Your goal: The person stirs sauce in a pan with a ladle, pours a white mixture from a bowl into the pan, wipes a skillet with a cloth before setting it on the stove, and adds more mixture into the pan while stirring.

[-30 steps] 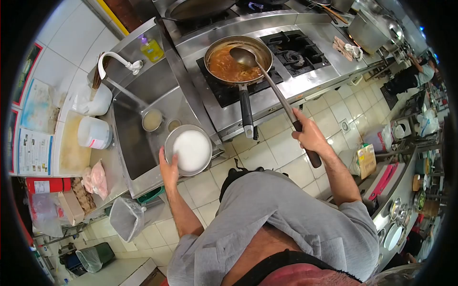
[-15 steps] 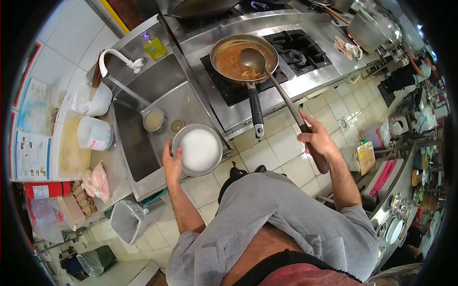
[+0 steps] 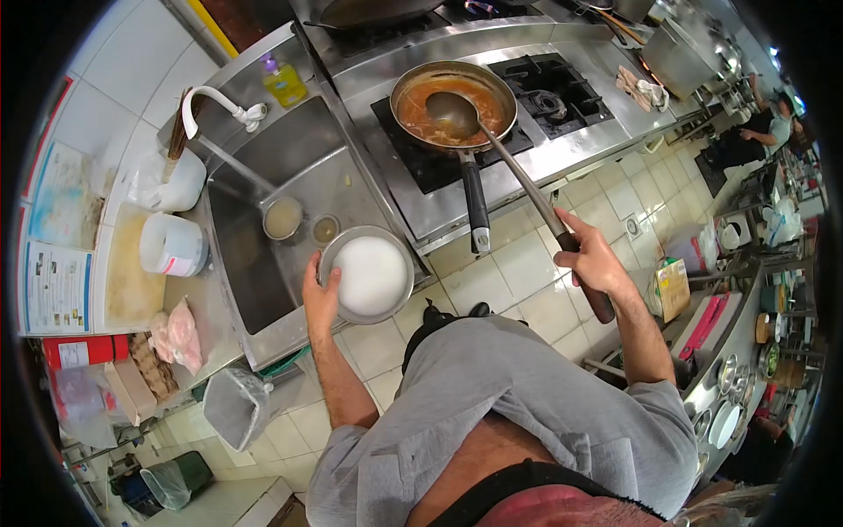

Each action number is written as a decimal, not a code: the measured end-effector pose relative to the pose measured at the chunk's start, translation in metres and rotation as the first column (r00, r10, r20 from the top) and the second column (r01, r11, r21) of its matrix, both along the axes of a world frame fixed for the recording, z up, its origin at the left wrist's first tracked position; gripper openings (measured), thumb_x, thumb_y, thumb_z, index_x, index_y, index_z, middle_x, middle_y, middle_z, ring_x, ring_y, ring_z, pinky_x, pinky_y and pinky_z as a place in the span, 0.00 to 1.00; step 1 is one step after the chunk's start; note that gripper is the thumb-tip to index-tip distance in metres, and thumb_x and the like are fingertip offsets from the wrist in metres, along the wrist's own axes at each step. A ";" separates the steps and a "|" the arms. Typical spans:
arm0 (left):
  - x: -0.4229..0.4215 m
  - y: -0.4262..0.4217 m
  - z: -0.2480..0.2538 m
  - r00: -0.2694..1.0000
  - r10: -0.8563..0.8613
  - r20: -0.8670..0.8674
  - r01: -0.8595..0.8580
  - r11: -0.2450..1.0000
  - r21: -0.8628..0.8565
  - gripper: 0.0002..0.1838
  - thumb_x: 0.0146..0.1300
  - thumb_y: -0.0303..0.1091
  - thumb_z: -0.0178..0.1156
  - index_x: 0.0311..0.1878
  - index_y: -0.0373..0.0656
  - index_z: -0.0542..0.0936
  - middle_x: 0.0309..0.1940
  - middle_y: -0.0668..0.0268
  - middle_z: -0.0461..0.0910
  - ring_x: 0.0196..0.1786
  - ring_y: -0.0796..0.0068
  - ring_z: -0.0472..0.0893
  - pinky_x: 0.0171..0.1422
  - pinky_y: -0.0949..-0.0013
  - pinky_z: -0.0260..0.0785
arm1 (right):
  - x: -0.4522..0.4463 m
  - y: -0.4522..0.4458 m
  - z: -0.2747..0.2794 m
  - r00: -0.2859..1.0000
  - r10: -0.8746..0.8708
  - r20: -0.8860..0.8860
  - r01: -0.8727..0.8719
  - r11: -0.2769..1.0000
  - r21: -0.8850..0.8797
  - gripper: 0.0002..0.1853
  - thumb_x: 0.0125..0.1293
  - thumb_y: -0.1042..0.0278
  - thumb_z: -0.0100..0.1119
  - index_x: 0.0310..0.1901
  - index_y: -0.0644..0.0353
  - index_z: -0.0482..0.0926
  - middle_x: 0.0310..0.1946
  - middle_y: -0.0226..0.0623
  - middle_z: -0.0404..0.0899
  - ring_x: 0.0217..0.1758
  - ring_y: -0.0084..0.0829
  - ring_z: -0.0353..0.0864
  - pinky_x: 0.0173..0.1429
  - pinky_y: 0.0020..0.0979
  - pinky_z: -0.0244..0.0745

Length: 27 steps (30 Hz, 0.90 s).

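My right hand [image 3: 590, 258] is closed round the handle of a long metal ladle [image 3: 525, 183]. The ladle's bowl rests in an orange-red sauce [image 3: 492, 98] inside a frying pan [image 3: 423, 138] on the stove. The pan's black handle points toward me, with no hand on it. My left hand [image 3: 321, 297] grips the rim and side of a round metal bowl [image 3: 408, 285]. White contents, too smooth to name, fill much of that bowl, which is held over the sink's front corner.
Left of the stove is a steel sink [image 3: 255, 272] with a white tap [image 3: 219, 104] and small containers. A yellow soap bottle [image 3: 284, 81] stands behind it. Right of the pan is another burner [image 3: 549, 101]. A person [image 3: 764, 132] is at the far right.
The ladle's bowl has shifted left within the pan, and the sauce looks redder and stirred. My right hand has moved slightly right. The metal bowl stays nearly in place.
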<state>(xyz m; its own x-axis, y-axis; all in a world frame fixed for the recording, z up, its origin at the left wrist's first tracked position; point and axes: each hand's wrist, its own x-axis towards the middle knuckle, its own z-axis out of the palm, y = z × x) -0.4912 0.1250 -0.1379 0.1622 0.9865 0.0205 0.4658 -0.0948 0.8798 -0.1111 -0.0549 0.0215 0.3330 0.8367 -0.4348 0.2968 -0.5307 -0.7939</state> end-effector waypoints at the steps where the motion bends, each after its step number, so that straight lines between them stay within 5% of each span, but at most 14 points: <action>1: 0.000 -0.001 0.003 1.000 0.001 -0.001 -0.001 1.000 0.000 0.27 0.58 0.33 0.59 0.61 0.37 0.66 0.57 0.51 0.70 0.60 0.60 0.69 0.64 0.63 0.59 | -0.004 -0.002 0.000 0.997 0.013 0.079 -0.014 1.000 0.010 0.39 0.49 0.80 0.54 0.67 0.60 0.55 0.18 0.30 0.67 0.14 0.22 0.67 0.19 0.26 0.66; 3: 0.002 -0.002 0.011 0.997 -0.004 0.078 0.013 0.993 -0.115 0.29 0.59 0.33 0.59 0.62 0.35 0.63 0.61 0.50 0.66 0.63 0.60 0.66 0.66 0.65 0.56 | -0.006 -0.002 -0.006 0.997 0.000 0.074 -0.002 1.000 0.024 0.39 0.49 0.81 0.53 0.67 0.59 0.55 0.19 0.31 0.68 0.14 0.22 0.67 0.20 0.26 0.66; 9: 0.003 -0.002 0.012 1.000 0.001 0.028 0.002 0.995 -0.097 0.30 0.59 0.34 0.59 0.63 0.36 0.63 0.61 0.49 0.65 0.64 0.59 0.65 0.66 0.63 0.56 | 0.003 0.004 -0.011 0.989 -0.032 -0.148 0.039 0.998 0.045 0.40 0.49 0.80 0.54 0.67 0.59 0.54 0.20 0.32 0.69 0.13 0.22 0.67 0.18 0.26 0.64; 14: 0.003 -0.007 0.013 0.997 0.045 0.064 -0.037 0.991 -0.125 0.30 0.59 0.35 0.60 0.63 0.37 0.63 0.62 0.50 0.64 0.65 0.59 0.64 0.66 0.64 0.56 | 0.000 0.001 -0.022 0.997 -0.045 -0.058 0.050 0.996 0.075 0.40 0.48 0.80 0.55 0.67 0.61 0.54 0.20 0.33 0.69 0.12 0.23 0.67 0.17 0.26 0.63; 19: 0.005 -0.005 0.006 0.999 0.019 0.048 -0.015 0.997 -0.074 0.30 0.59 0.34 0.59 0.63 0.37 0.63 0.62 0.51 0.64 0.64 0.61 0.64 0.67 0.65 0.55 | 0.011 0.012 -0.020 0.971 -0.065 -0.230 0.080 0.995 0.058 0.41 0.48 0.80 0.54 0.67 0.61 0.53 0.18 0.30 0.67 0.12 0.22 0.66 0.16 0.26 0.63; 23: 0.007 -0.008 0.005 0.999 0.040 -0.025 -0.041 0.998 -0.054 0.29 0.59 0.33 0.59 0.63 0.36 0.64 0.60 0.51 0.67 0.63 0.61 0.66 0.66 0.65 0.56 | 0.002 0.009 -0.033 0.993 -0.039 -0.109 0.049 0.995 0.084 0.41 0.49 0.80 0.55 0.68 0.61 0.52 0.19 0.29 0.68 0.12 0.22 0.66 0.17 0.25 0.64; 27: 0.018 -0.016 0.020 0.996 0.077 -0.034 -0.079 0.993 -0.082 0.29 0.58 0.33 0.59 0.62 0.36 0.64 0.59 0.51 0.68 0.62 0.60 0.67 0.65 0.64 0.56 | 0.015 0.016 -0.031 0.967 0.014 -0.254 -0.004 0.999 0.039 0.40 0.51 0.80 0.54 0.68 0.61 0.52 0.19 0.30 0.68 0.13 0.21 0.67 0.19 0.25 0.66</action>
<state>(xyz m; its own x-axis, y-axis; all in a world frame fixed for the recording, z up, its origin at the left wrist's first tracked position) -0.4736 0.1085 -0.1180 0.0840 0.9943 -0.0664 0.4956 0.0162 0.8684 -0.0965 -0.0386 -0.0091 0.2080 0.8564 -0.4726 0.0872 -0.4975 -0.8631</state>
